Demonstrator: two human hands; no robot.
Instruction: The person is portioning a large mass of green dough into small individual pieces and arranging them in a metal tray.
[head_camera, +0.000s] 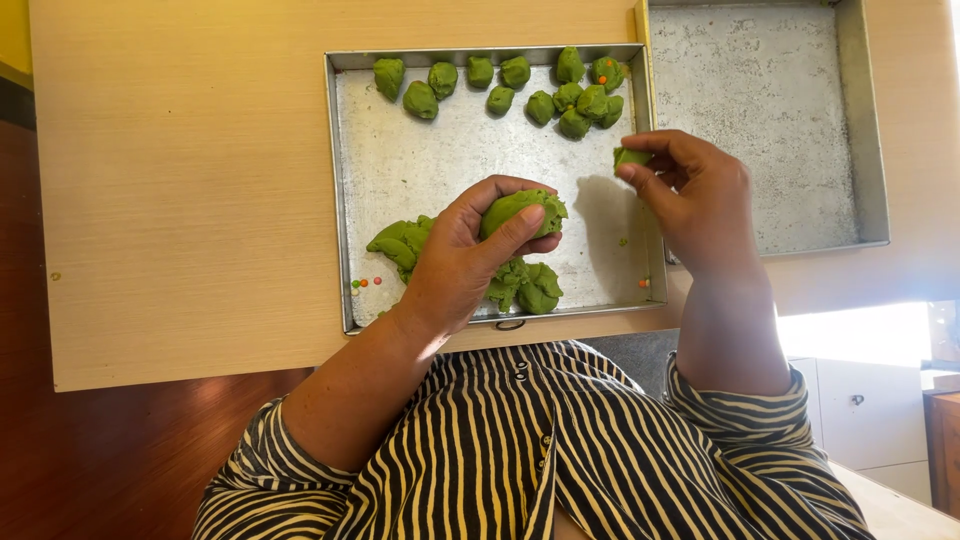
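My left hand (465, 260) grips a large lump of green dough (520, 208) above the near part of a metal tray (400, 165). My right hand (695, 195) pinches a small piece of green dough (630, 156) between thumb and fingertips, over the tray's right edge. More torn green dough (525, 285) lies under and beside my left hand. Several small green dough balls (560, 95) sit in a row along the tray's far edge, some with orange specks.
A second, bare metal tray (760, 120) lies to the right, touching the first. Both rest on a light wooden board (180, 200). Tiny orange and green bits (365, 285) lie in the first tray's near left corner. White cabinets (870, 400) stand at lower right.
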